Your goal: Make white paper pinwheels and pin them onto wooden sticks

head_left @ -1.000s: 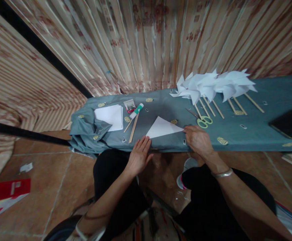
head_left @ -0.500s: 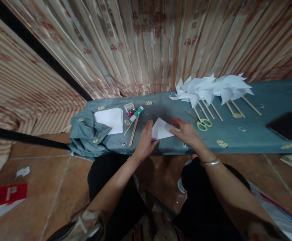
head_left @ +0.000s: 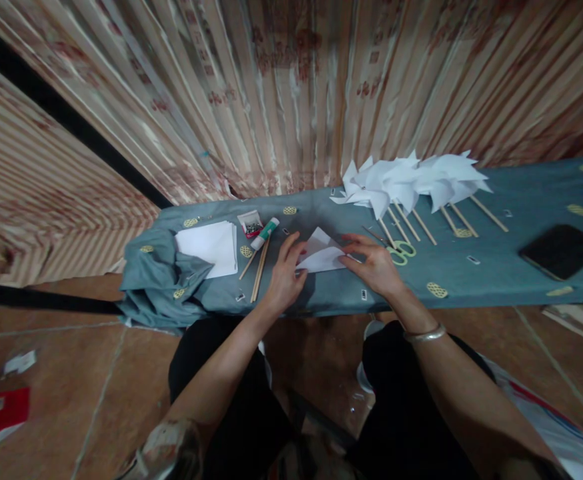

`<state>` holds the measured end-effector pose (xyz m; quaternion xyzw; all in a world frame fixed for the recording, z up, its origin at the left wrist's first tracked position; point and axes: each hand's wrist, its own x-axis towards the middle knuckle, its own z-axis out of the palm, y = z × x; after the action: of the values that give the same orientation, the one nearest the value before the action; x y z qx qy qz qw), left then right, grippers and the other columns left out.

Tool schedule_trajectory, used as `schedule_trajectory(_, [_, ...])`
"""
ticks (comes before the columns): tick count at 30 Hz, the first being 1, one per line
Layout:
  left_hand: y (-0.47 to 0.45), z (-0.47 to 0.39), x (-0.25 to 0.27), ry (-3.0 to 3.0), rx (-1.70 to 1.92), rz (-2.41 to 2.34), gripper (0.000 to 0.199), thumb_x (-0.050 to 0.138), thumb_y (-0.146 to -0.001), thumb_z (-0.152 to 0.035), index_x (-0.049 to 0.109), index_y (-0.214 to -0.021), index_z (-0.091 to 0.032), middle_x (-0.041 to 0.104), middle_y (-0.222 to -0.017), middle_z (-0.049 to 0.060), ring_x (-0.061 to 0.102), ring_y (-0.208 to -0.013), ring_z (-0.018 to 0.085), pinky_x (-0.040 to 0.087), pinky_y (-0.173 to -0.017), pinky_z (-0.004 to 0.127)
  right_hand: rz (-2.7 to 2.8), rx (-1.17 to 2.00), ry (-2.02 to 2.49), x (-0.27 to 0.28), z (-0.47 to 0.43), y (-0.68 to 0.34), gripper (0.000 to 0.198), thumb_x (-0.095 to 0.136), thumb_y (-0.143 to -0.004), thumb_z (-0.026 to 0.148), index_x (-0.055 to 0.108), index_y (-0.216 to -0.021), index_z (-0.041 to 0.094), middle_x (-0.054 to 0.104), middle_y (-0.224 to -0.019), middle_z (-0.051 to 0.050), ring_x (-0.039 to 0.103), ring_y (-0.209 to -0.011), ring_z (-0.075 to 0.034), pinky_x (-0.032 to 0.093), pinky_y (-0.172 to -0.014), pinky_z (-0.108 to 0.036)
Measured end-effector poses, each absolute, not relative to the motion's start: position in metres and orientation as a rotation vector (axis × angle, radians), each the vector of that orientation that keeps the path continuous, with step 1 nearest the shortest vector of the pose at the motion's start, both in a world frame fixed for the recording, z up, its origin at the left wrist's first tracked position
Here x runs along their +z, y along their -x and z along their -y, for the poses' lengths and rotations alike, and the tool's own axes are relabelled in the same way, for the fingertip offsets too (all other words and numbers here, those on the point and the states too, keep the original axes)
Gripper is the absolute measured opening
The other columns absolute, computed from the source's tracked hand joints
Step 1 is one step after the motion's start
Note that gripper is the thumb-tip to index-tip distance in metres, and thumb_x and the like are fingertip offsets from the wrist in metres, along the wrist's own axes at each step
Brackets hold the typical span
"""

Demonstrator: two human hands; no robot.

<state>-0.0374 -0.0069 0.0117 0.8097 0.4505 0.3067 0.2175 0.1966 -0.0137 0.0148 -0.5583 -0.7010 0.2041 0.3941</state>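
A white sheet of paper (head_left: 320, 259), folded to a triangle with its point away from me, lies between my hands near the table's front edge. My left hand (head_left: 284, 275) has the left corner between thumb and fingers. At the right corner, my right hand (head_left: 375, 268) pinches the paper between thumb and fingers. Just beyond my right hand lie scissors (head_left: 403, 252) with light green handles, their blades partly hidden. Left of my left hand are several thin wooden sticks (head_left: 260, 272) and a green-and-white glue stick (head_left: 265, 233) touching them.
Several white paper pinwheels (head_left: 414, 181) on wooden sticks lie in an overlapping row at the back right. A paper stack (head_left: 210, 245) and a small box of metal pins (head_left: 250, 224) are at left. A dark flat device (head_left: 564, 251) rests far right. A striped curtain (head_left: 291, 93) hangs behind.
The view has shifted slightly. My left hand's fingers have spread a little and bent at the paper's left corner, and the folded paper looks flatter. My right hand stays at the right corner.
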Motion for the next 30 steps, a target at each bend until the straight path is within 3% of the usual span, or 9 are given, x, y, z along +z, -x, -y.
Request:
schedule_trajectory(5, [0.040, 0.004, 0.011, -2.211, 0.881, -1.207, 0.029, 0.059, -0.094, -0.039, 0.068, -0.111, -0.018, 0.051, -0.147, 0.014, 0.058, -0.127, 0.027, 0.051, -0.108, 0.046, 1.896, 0.402, 1.373, 0.009, 0.022, -0.200, 0.016, 0.063, -0.084, 0.023, 0.078, -0.089, 0.025, 0.067, -0.131, -0.008, 0.066, -0.115, -0.026, 0.051, -0.102, -0.046])
schedule_trajectory(8, [0.044, -0.004, 0.013, -2.109, 0.904, -1.356, 0.031, 0.052, -0.098, -0.039, 0.068, -0.116, -0.020, 0.054, -0.146, 0.012, 0.052, -0.135, 0.026, 0.044, -0.114, 0.047, 1.946, 0.383, 1.366, 0.003, 0.030, -0.203, 0.022, 0.061, -0.083, 0.018, 0.079, -0.092, 0.026, 0.062, -0.138, -0.007, 0.063, -0.121, -0.027, 0.049, -0.105, -0.049])
schedule_trajectory(12, [0.046, -0.013, 0.009, -2.078, 0.729, -1.377, 0.051, 0.067, -0.088, -0.041, 0.060, -0.131, -0.016, 0.062, -0.137, 0.014, 0.062, -0.122, 0.028, 0.052, -0.103, 0.045, 2.000, 0.401, 1.353, -0.005, 0.042, -0.207, 0.026, 0.059, -0.082, 0.013, 0.079, -0.094, 0.026, 0.057, -0.144, -0.009, 0.056, -0.130, -0.029, 0.046, -0.107, -0.053])
schedule_trajectory(14, [0.045, -0.015, 0.007, -2.130, 0.622, -1.312, 0.045, 0.072, -0.083, -0.038, 0.067, -0.122, -0.015, 0.069, -0.127, 0.013, 0.065, -0.116, 0.028, 0.053, -0.101, 0.044, 2.028, 0.422, 1.345, -0.008, 0.047, -0.210, 0.027, 0.059, -0.082, 0.013, 0.079, -0.095, 0.025, 0.055, -0.146, -0.009, 0.053, -0.133, -0.030, 0.046, -0.107, -0.054])
schedule_trajectory(18, [0.042, -0.015, 0.009, -2.223, 0.529, -1.275, 0.015, 0.068, -0.082, -0.025, 0.076, -0.092, -0.017, 0.072, -0.117, 0.010, 0.066, -0.110, 0.026, 0.051, -0.099, 0.041, 2.072, 0.443, 1.344, -0.014, 0.052, -0.214, 0.034, 0.054, -0.082, 0.010, 0.078, -0.100, 0.026, 0.053, -0.149, -0.008, 0.049, -0.137, -0.030, 0.044, -0.109, -0.056])
schedule_trajectory(21, [0.039, -0.013, 0.013, -2.156, 0.514, -1.355, 0.017, 0.060, -0.087, -0.024, 0.074, -0.082, -0.015, 0.074, -0.093, 0.009, 0.069, -0.088, 0.022, 0.053, -0.082, 0.033, 2.074, 0.421, 1.341, -0.015, 0.052, -0.215, 0.037, 0.049, -0.083, 0.009, 0.078, -0.100, 0.025, 0.053, -0.149, -0.009, 0.048, -0.138, -0.029, 0.042, -0.111, -0.057])
schedule_trajectory(24, [0.036, -0.012, 0.014, -2.066, 0.542, -1.406, 0.025, 0.058, -0.090, -0.029, 0.069, -0.073, -0.014, 0.065, -0.067, 0.003, 0.063, -0.069, 0.018, 0.047, -0.066, 0.026, 2.034, 0.369, 1.375, -0.013, 0.050, -0.212, 0.037, 0.047, -0.085, 0.010, 0.077, -0.101, 0.025, 0.054, -0.147, -0.009, 0.047, -0.139, -0.028, 0.041, -0.113, -0.055])
schedule_trajectory(27, [0.034, -0.012, 0.017, -1.995, 0.609, -1.396, 0.028, 0.059, -0.089, -0.031, 0.067, -0.068, -0.015, 0.061, -0.063, 0.001, 0.062, -0.068, 0.017, 0.042, -0.061, 0.023, 1.960, 0.298, 1.447, -0.008, 0.046, -0.213, 0.030, 0.050, -0.090, 0.019, 0.077, -0.101, 0.022, 0.056, -0.145, -0.012, 0.050, -0.137, -0.029, 0.043, -0.112, -0.051])
schedule_trajectory(30, [0.034, -0.014, 0.022, -1.908, 0.681, -1.416, 0.022, 0.062, -0.086, -0.032, 0.072, -0.077, -0.015, 0.067, -0.069, 0.002, 0.064, -0.071, 0.019, 0.045, -0.062, 0.025, 1.824, 0.147, 1.625, -0.001, 0.040, -0.226, 0.028, 0.051, -0.091, 0.028, 0.075, -0.103, 0.020, 0.059, -0.140, -0.014, 0.058, -0.127, -0.029, 0.048, -0.107, -0.048])
